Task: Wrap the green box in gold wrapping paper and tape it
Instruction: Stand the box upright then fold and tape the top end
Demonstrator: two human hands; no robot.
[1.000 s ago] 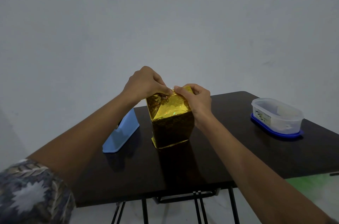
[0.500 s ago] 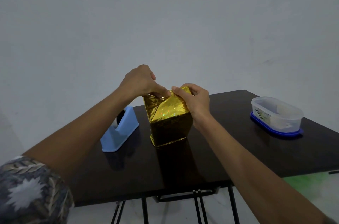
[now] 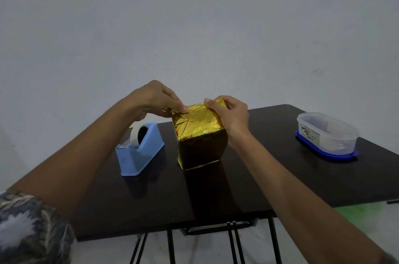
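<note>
I look down at a dark table [image 3: 280, 179] set before a plain grey wall [image 3: 194, 26]. A box [image 3: 201, 149] covered in gold wrapping paper [image 3: 196, 122] stands upright near the table's middle. The person's left hand [image 3: 154, 99] is at the box's top left edge, thumb and fingertips pressed together, pinching a folded flap of the paper. The right hand [image 3: 232, 112] grips the top right corner, fingers curled over the far side and thumb lying on the top face. Just left of the box sits a blue tape dispenser [image 3: 138, 155] holding a tape roll [image 3: 136, 134]. Well apart, near the table's right edge, a clear plastic container [image 3: 326, 134] rests on a blue lid [image 3: 336, 156]. A patterned sleeve [image 3: 28, 227] shows at lower left.
</note>
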